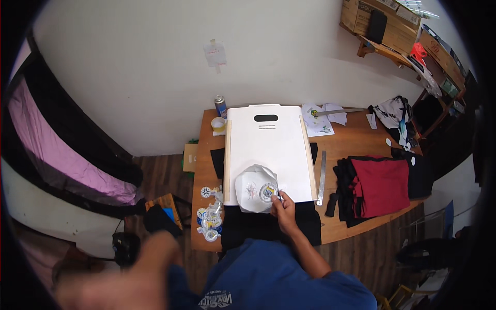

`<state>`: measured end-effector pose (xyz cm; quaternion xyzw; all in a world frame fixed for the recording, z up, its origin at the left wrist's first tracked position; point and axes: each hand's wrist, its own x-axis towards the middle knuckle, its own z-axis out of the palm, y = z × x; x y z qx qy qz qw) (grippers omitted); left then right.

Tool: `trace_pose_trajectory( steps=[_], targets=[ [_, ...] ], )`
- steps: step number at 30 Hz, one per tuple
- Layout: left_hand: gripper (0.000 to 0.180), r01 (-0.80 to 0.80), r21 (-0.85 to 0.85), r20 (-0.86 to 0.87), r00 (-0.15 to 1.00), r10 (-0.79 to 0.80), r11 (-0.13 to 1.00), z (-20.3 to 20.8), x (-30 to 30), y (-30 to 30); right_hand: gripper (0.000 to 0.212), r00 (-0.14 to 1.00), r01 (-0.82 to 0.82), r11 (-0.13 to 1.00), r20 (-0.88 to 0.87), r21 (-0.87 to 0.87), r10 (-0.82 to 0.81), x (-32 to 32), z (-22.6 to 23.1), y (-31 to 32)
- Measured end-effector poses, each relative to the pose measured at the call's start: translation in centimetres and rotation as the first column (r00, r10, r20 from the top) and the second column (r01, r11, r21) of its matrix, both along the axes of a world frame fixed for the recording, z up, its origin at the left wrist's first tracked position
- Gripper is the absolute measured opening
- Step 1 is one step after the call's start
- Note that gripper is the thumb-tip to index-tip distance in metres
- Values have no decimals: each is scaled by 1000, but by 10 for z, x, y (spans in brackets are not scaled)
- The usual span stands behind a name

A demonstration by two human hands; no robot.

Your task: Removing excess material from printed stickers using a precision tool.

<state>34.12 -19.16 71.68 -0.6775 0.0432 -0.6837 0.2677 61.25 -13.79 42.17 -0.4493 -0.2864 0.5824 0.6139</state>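
A round white, blue and yellow badge [268, 192], its print unreadable, lies on curled white paper [252, 205], lower centre; the right hand [283, 210] pinches a small half-hidden object [280, 195] beside it; the blurred left hand's [124, 276] fingers, I cannot tell.

A small garment workshop in a plain-walled room. Before the right hand [283, 211], a wooden surface [332, 150] carries a white slotted board [268, 147]. To the hand's right lie a metal ruler [322, 178] and a pile of dark and red cloth [381, 186]; to its left, round emblems [211, 220]. Beyond it: a spray can [220, 106] and, high to the right, shelved cardboard boxes [356, 15].
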Motion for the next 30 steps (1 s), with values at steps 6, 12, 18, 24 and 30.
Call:
trace_pose_trajectory(
  steps=[6, 12, 18, 24, 30],
  targets=[
    [41, 236, -960, 261, 950, -170, -151, -229, 86, 104, 14, 994, -89, 992, -57, 93, 94, -23, -1, 4],
    [29, 354, -721, 516, 848, -121, -595, -330, 117, 81, 16, 998, -68, 998, 13, 16, 68, -12, -30, 3],
    [15, 430, -692, 542, 840, -26, -580, -352, 133, 96, 19, 999, -45, 999, 24, -9, 45, -5, -55, 17],
    [10, 490, -634, 596, 803, 26, -598, -369, 131, 113, 20, 995, -86, 996, 45, -19, 86, -6, -80, 37],
    [12, 521, -633, 601, 797, 62, -572, -392, 129, 130, 20, 991, -104, 994, -83, 22, 105, -7, -106, 46]
  ],
)
